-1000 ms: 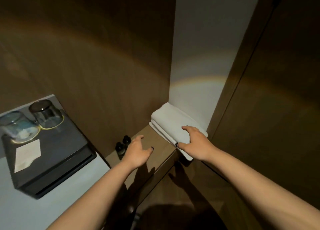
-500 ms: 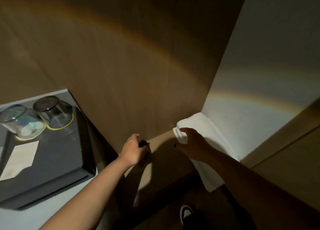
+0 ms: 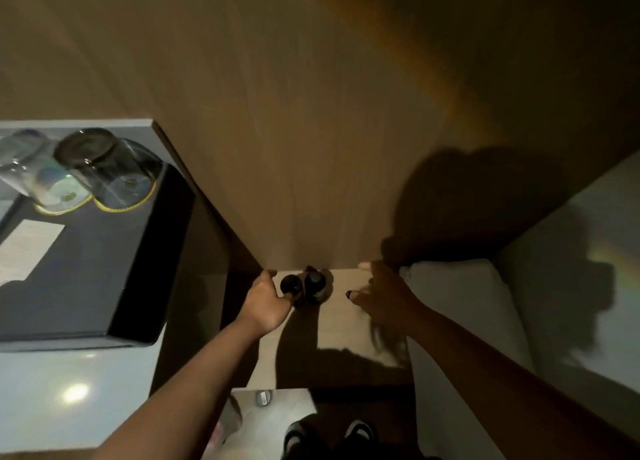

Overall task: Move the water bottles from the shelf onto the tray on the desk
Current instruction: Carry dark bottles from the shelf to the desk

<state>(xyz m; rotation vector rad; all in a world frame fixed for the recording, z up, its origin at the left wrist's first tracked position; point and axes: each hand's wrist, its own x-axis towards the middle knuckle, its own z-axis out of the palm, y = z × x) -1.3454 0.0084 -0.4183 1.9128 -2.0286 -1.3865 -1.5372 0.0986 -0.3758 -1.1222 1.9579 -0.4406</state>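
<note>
Head view, looking steeply down into a wood-panelled corner. Two dark-capped water bottles stand upright on the shelf, touching each other, right against the back panel. Left hand is at the left bottle: fingers curl around its left side, thumb below the cap, grip looks closed on that bottle, though the bottle body is mostly hidden in shadow, so contact lower down can't be confirmed. Right hand is on the same shelf, just right of the bottles and apart from them, fingers spread, grip wide and holding nothing; dark-painted nail visible on one fingertip. It's motion-blurred. Folded white towel lies on the shelf's right part, just beside the right hand, running toward the camera. Black tray sits on the white counter at left, higher than the shelf and well apart from the bottles. On the tray's far end: two glasses upside down, side by side, each on a yellow-rimmed coaster; a white paper card lies flat on the tray nearer the camera. No bottle on the tray. Bright lamp reflection on the counter surface. Hard shadows of both arms fall across the shelf and wall. Below the shelf edge: floor and the person's shoes, dark with white.
</note>
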